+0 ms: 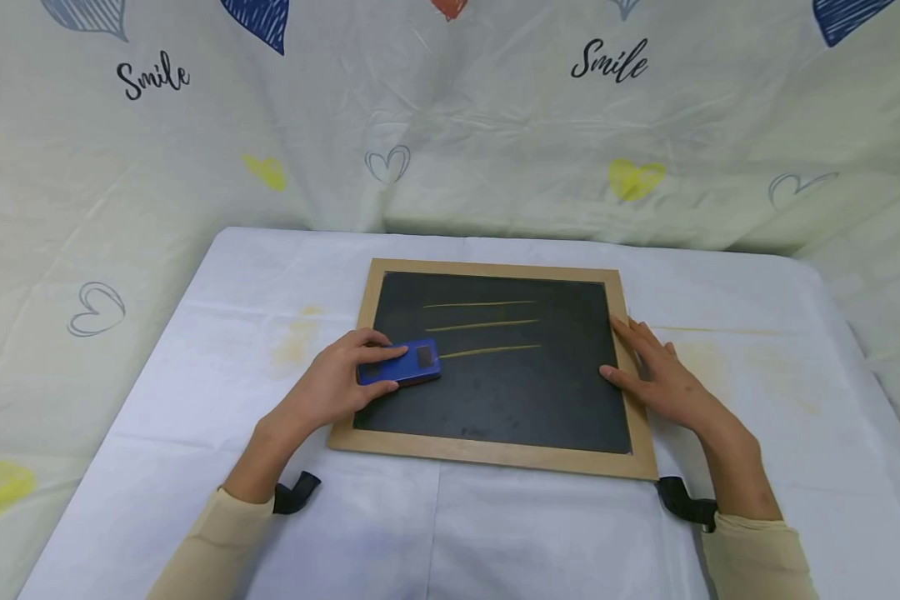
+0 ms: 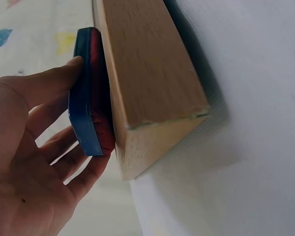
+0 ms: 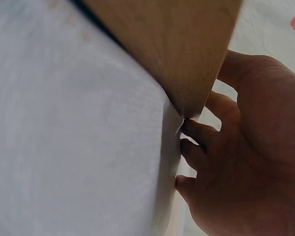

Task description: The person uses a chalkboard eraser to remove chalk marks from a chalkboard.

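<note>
A small chalkboard (image 1: pixel 495 404) with a wooden frame lies on the table, with several yellow chalk lines (image 1: pixel 487 324) on its upper half. My left hand (image 1: pixel 333 379) holds a blue eraser (image 1: pixel 426 358) by its sides, thumb at the near side and fingers at the far side. The eraser overlaps the left ends of the lines. In the left wrist view, its dark red pad (image 2: pixel 99 105) faces the board. At the right edge of the frame, my right hand (image 1: pixel 671 387) grips the chalkboard, its thumb reaching over onto the black surface.
A white cloth (image 1: pixel 375 533) covers the table, with yellow chalk smudges (image 1: pixel 297 342) left of the board and fainter ones to the right. Behind stands a pale curtain (image 1: pixel 495 108) printed with hearts and "Smile". Black wrist mounts (image 1: pixel 297 493) show below both hands.
</note>
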`<action>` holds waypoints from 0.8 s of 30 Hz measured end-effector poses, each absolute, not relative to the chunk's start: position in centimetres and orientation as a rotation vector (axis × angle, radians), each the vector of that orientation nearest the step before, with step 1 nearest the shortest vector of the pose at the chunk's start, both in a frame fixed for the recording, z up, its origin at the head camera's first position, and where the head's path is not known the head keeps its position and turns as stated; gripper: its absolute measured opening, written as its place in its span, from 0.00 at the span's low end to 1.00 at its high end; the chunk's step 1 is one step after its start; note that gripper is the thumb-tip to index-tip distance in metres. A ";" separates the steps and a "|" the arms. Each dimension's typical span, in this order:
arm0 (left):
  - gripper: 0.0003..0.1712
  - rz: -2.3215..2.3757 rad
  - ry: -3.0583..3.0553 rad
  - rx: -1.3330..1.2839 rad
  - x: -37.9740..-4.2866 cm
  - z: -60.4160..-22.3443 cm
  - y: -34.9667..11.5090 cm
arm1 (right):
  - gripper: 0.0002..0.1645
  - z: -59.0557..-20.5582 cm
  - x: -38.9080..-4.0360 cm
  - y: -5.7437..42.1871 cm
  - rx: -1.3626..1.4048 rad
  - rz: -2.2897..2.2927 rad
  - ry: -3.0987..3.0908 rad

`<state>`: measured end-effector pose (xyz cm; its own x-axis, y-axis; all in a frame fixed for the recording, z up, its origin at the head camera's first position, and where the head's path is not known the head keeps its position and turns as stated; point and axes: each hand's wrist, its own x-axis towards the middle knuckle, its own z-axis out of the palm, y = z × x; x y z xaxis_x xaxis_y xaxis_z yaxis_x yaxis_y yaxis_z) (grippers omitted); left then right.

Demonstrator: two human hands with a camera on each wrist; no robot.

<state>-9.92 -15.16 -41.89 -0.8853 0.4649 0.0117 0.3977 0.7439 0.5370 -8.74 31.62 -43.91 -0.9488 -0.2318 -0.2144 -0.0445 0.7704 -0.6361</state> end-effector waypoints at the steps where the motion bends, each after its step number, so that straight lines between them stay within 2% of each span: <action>1: 0.30 0.825 2.817 0.707 -10.0 -41.9 -15.1 | 0.54 -43.9 -8.7 31.6 -0.217 -0.954 2.687; 24: 0.30 0.804 2.796 0.756 -11.3 -42.2 -11.9 | 0.54 -43.9 -8.8 31.6 -0.213 -0.959 2.691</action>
